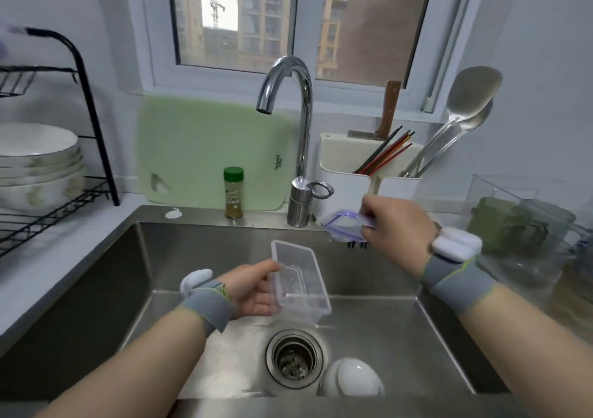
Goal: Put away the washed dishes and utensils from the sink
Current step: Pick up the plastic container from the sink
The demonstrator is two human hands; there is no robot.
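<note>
- The left hand [253, 292] holds the clear container [301, 279] above the sink [192, 257]; the thumb lies on its upper rim and the fingers curl under one long side, so the grip is on one side only.
- The right hand [394, 225] pinches the purple-rimmed lid [345, 228] by one end, near the faucet base [298, 205]; lid and container are apart.
- A white bowl [351, 377] lies upside down on the sink floor, just beside the drain [293, 358] — not yet put away.
- Risk, as I judge: the plastic is probably wet and smooth; if the one-sided grip slips, the container falls on the bowl or on the drain, where scraps sit, and needs washing again.
- Risk: a lid pressed on from one pinched end may tilt and spring off — or close water inside.
- The dish rack [93, 128] at the left carries stacked bowls [38, 160]; a careless reach there could knock them.
</note>
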